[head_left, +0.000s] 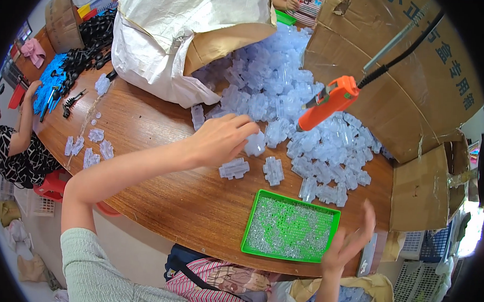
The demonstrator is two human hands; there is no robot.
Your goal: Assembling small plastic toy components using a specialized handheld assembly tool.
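Observation:
My left hand (221, 140) reaches across to the near edge of a heap of clear, bluish plastic parts (293, 94). Its fingers are bent and close around a clear plastic part (255, 144), though the fingers partly hide the grip. Just below that hand, two loose clear parts (234, 168) lie on the wood. My right hand (351, 241) is raised by the right end of a green tray (255, 219), fingers apart and holding nothing. Many tiny silvery metal pieces (290, 228) are spread over the tray's bottom. An orange electric screwdriver (330, 103) hangs tip-down over the heap.
A white woven sack (155, 44) spills parts at the back. An opened cardboard box (386, 65) stands right. Several clear parts (90, 158) lie left on the wooden table (164, 201). Another person (18, 146) sits far left, near blue and black pieces. A parts-filled bag (379, 289) stands below.

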